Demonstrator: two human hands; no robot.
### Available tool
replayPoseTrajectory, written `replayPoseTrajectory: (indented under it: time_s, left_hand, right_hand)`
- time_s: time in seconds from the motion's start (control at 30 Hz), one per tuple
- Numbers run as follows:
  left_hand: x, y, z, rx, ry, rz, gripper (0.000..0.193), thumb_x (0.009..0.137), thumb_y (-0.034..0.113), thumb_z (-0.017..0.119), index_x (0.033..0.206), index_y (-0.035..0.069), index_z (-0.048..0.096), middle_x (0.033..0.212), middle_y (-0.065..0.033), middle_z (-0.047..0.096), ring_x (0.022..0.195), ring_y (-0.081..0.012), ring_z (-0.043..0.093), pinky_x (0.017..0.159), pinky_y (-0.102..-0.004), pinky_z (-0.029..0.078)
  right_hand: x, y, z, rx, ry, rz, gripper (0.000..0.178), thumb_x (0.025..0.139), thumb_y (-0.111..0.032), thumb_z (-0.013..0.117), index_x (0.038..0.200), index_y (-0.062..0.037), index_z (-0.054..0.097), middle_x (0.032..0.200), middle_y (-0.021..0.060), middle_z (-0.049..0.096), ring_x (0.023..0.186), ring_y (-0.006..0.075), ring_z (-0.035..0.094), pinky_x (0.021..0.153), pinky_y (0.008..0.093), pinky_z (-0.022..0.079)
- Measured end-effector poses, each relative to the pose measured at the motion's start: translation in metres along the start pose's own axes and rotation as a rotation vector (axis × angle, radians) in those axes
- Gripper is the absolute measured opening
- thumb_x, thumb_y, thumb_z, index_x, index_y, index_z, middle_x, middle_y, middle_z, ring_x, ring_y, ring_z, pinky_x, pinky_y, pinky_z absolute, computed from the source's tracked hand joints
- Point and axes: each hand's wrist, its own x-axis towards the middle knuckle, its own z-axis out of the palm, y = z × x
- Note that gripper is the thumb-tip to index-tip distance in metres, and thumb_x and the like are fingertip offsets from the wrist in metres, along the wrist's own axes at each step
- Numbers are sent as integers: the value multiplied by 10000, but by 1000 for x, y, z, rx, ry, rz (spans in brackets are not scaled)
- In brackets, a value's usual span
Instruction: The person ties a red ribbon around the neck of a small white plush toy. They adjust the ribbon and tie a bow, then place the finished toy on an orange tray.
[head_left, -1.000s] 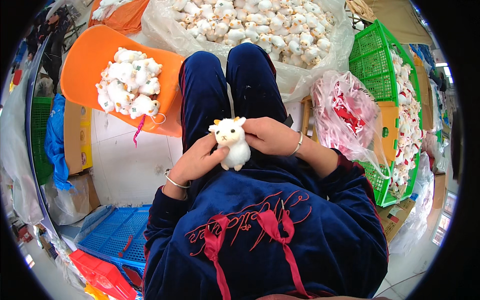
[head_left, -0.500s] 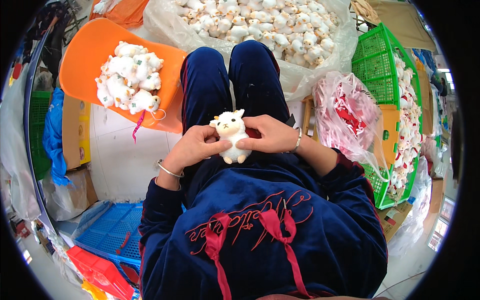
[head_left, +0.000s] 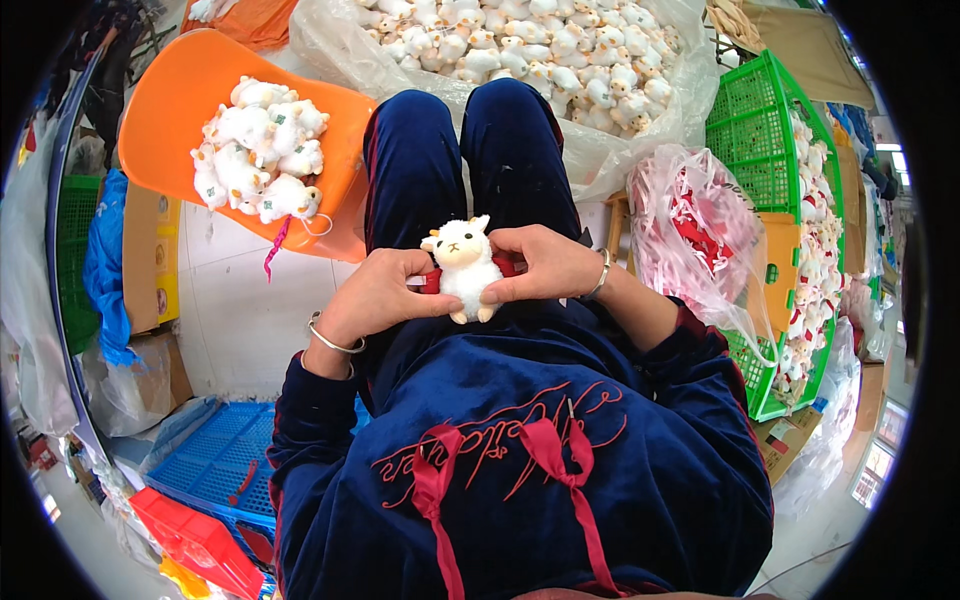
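Note:
A small white plush sheep (head_left: pixel 466 262) with little yellow-orange horns sits upright above my lap, its front facing me. Behind its body a piece of red cloth (head_left: pixel 432 281) sticks out on both sides. My left hand (head_left: pixel 378 293) pinches the cloth's left end, and its thumb lies against the sheep's lower belly. My right hand (head_left: pixel 548 263) closes round the sheep's right side, thumb on the belly and fingers behind at the red cloth. How the cloth sits at the sheep's back is hidden.
An orange chair (head_left: pixel 165 130) at the left bears a pile of plush sheep (head_left: pixel 260 150). Beyond my knees lies a big clear bag (head_left: pixel 330 50) full of them. On the right are a bag of red pieces (head_left: pixel 690 225) and a green crate (head_left: pixel 745 120); a blue crate (head_left: pixel 215 460) stands at lower left.
My left hand has shifted slightly left, away from the sheep's side. Red cloth now shows on both sides of the sheep, where before only a bit was visible at the right.

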Motion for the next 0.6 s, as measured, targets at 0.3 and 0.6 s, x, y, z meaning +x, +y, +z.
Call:
replayPoseTrajectory:
  time_s: [0.3,0.6]
  left_hand:
    - [-3,-5,5,145,39,-15,387,795,245,883,1039,-16,736,831,-117,712,741,-169,667,728,-313,537]
    - [5,-13,25,309,91,158,304,896,252,769,1089,20,729,893,-179,741,802,-329,737,732,-369,560]
  right_hand:
    - [2,-14,-7,-62,43,24,554,730,-456,908,882,26,681,728,90,642,676,161,596,634,331,483]
    - [0,-6,5,-383,166,-211,412,810,-320,834,1007,-8,650,878,156,715,805,363,706,724,412,559]
